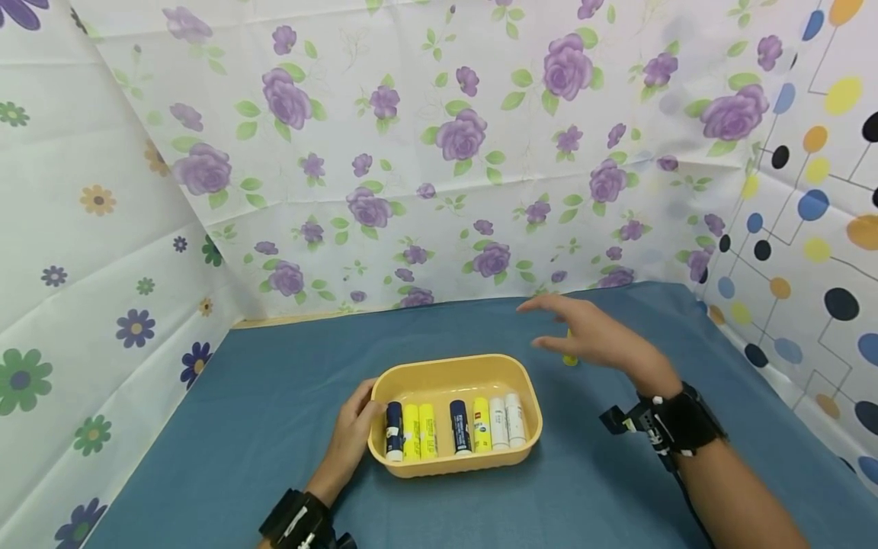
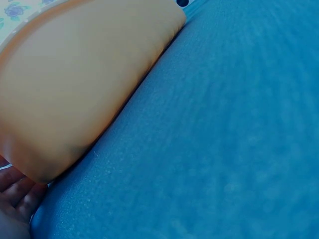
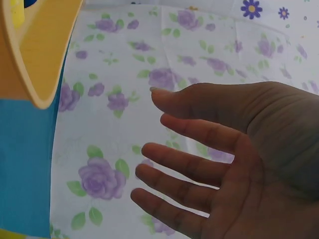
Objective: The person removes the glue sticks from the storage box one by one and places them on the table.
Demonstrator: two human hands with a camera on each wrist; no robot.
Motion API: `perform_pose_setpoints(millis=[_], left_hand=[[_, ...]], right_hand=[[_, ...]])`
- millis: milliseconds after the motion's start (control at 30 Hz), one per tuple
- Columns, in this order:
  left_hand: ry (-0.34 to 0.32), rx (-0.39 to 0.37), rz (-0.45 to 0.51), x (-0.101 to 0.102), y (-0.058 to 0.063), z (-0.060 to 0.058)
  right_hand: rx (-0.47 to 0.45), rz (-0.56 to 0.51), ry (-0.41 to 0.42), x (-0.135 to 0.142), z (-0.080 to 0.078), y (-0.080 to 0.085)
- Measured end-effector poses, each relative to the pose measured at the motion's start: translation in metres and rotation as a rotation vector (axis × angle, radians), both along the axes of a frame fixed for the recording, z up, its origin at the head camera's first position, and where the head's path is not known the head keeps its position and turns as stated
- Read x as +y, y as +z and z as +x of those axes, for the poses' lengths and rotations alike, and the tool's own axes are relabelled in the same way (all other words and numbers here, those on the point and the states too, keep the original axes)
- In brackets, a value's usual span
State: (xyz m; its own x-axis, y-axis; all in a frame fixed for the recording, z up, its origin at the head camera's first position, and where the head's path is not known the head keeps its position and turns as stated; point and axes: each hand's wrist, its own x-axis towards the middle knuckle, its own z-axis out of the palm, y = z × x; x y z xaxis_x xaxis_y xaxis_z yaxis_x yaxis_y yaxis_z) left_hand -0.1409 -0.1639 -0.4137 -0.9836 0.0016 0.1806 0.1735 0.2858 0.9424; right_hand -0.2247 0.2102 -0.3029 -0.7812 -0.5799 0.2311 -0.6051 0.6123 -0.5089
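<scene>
A yellow plastic basket [image 1: 449, 467] stands on the blue cloth in the head view. Several stick-shaped tubes, like glue sticks, lie side by side inside: dark blue [image 1: 460, 427], yellow [image 1: 427, 431] and white [image 1: 514, 421]. My left hand [image 1: 353, 435] holds the basket's left end, thumb at the rim and fingers along the outside wall. To the right of the basket my right hand [image 1: 593, 335] hovers with fingers spread, holding nothing. Partly hidden behind it is a small yellow object [image 1: 570, 359] on the cloth, its kind unclear.
A blue cloth [image 1: 309, 351] covers the table. A rose-patterned sheet [image 1: 425, 191] hangs at the back, a flower-patterned one [image 1: 96, 305] at the left and a dotted one [image 1: 816, 252] at the right. Inside the basket, a gap separates the tubes into two groups.
</scene>
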Motion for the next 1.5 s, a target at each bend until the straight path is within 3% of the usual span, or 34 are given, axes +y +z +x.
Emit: perform_pose_setpoints(millis=[233, 500, 633, 1000, 1367, 1500], left_hand=[[-0.001, 0.002, -0.009, -0.001, 0.000, -0.002], [0.003, 0.006, 0.022, -0.008, -0.028, -0.016], [0.013, 0.020, 0.017, -0.009, -0.033, -0.018], [0.028, 0.004, -0.004, -0.004, -0.019, -0.013], [0.015, 0.052, 0.007, -0.010, -0.035, -0.020], [0.007, 0.037, -0.003, -0.005, -0.017, -0.010]], right_hand=[[-0.004, -0.003, 0.099, -0.013, 0.003, -0.006], [-0.057, 0.017, 0.206, -0.037, 0.005, -0.026], [-0.105, 0.014, 0.240, -0.050, 0.009, -0.037], [-0.205, 0.108, 0.255, -0.073, 0.015, -0.062], [-0.200, 0.234, 0.168, -0.091, 0.021, -0.080], [-0.183, 0.222, 0.179, -0.091, 0.023, -0.079]])
